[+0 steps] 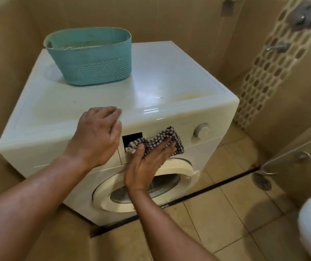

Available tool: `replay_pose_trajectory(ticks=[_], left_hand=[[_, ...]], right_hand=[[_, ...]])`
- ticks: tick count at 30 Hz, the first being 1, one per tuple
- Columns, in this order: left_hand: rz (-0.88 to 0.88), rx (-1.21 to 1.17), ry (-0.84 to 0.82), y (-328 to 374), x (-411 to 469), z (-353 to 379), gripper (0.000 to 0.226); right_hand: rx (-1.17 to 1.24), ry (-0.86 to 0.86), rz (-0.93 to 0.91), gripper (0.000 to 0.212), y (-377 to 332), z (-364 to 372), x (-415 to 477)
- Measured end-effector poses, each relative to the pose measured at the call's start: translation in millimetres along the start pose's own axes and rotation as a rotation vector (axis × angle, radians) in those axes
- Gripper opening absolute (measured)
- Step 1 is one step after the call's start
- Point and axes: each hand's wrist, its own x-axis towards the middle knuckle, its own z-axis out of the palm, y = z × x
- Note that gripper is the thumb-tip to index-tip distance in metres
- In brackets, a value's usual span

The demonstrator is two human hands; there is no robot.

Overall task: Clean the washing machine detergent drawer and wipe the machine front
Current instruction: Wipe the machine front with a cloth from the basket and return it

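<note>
Right hand flat, fingers straight, pressing the checked cloth on the washing machine front panel; left hand loosely curled, empty, at the top's front edge.

1 washing machine, 1 teal basket, 1 checked cloth, 1 dial, 2 hands

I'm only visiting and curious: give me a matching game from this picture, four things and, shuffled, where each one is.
Things: 1 basket; 2 checked cloth; 3 dial; 4 left hand.
Places: A under the right hand, against the front panel; B right end of the front panel; C on top of the washing machine; D at the machine's top front edge.
Pairs: 1-C, 2-A, 3-B, 4-D.
</note>
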Motion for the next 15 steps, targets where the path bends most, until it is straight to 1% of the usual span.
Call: replay_pose_trajectory(ticks=[1, 2, 4, 5, 6, 7, 9, 11, 12, 13, 15], left_hand=[[-0.018, -0.026, 0.022, 2, 0, 0, 0.053], [-0.035, -0.061, 0.035, 3, 1, -1, 0.053], [-0.069, -0.166, 0.048, 0, 2, -5, 0.054], [-0.078, -0.215, 0.052, -4, 3, -7, 0.053], [-0.078, -0.240, 0.052, -7, 3, -8, 0.052], [-0.078, -0.241, 0.048, -8, 3, -8, 0.053], [-0.097, -0.218, 0.034, -6, 0, -5, 0.058], [-0.122, -0.205, 0.008, -3, -2, -3, 0.063], [-0.132, -0.205, -0.005, -1, -1, -3, 0.065], [-0.139, -0.209, -0.012, 0, 0, -5, 0.065], [-0.144, -0.213, -0.022, 0, 0, -6, 0.066]], right_hand=[[-0.039, -0.027, -0.099, 0.077, -6, -2, 0], [-0.151, -0.062, -0.299, 0.075, -11, -5, 0], [-0.405, -0.170, -0.801, 0.069, -18, -15, 15], [-0.464, -0.211, -0.947, 0.066, -23, -23, 32], [-0.493, -0.216, -0.997, 0.063, -32, -35, 54], [-0.509, -0.183, -0.957, 0.058, -40, -48, 79], [-0.557, -0.119, -0.733, 0.051, -51, -87, 139], [-0.686, -0.165, -0.473, 0.055, -60, -122, 188], [-0.746, -0.190, -0.399, 0.058, -61, -129, 198], [-0.792, -0.220, -0.404, 0.059, -62, -130, 199], [-0.808, -0.336, -0.566, 0.061, -63, -128, 188]])
